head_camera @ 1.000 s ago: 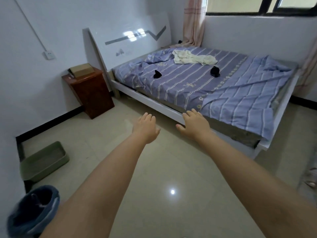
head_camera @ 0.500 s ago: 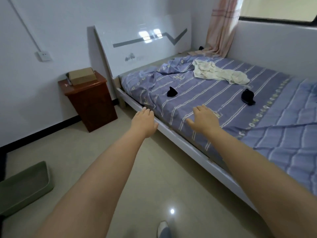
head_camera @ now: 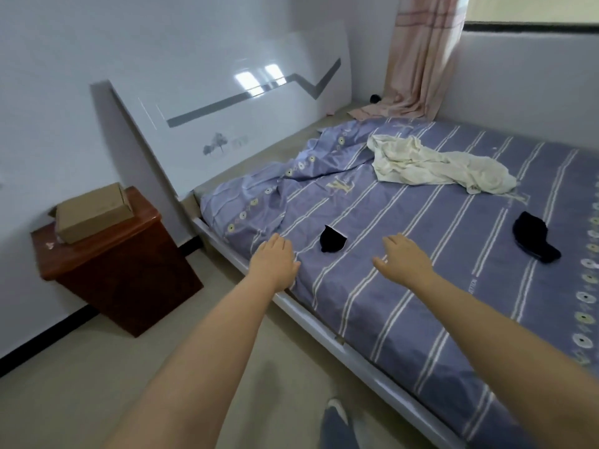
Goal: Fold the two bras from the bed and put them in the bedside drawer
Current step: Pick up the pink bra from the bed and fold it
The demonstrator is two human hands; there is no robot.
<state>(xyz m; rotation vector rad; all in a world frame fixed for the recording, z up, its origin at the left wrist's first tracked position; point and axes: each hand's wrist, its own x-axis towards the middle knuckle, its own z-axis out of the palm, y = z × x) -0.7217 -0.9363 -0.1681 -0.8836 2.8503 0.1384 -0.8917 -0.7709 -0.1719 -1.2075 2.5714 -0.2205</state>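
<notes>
White walls close round the bed (head_camera: 311, 322) with its purple striped sheet; our left hand (head_camera: 275, 262) and right hand (head_camera: 403, 262) hover spread and empty, the nearer small black bra (head_camera: 333, 239) lying between them, just beyond the fingertips; the second black bra (head_camera: 533, 241) lies well right, nearer our right hand; the reddish-brown wooden bedside cabinet (head_camera: 120, 270) hides its drawer front.

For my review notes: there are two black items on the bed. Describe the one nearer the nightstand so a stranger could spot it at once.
Start at the bed with the striped purple sheet. Near its front edge, toward the headboard, a small black bra lies between the open left hand and right hand. It is smaller and more compact than the other black bra, which lies farther right, below the cream cloth.
</notes>
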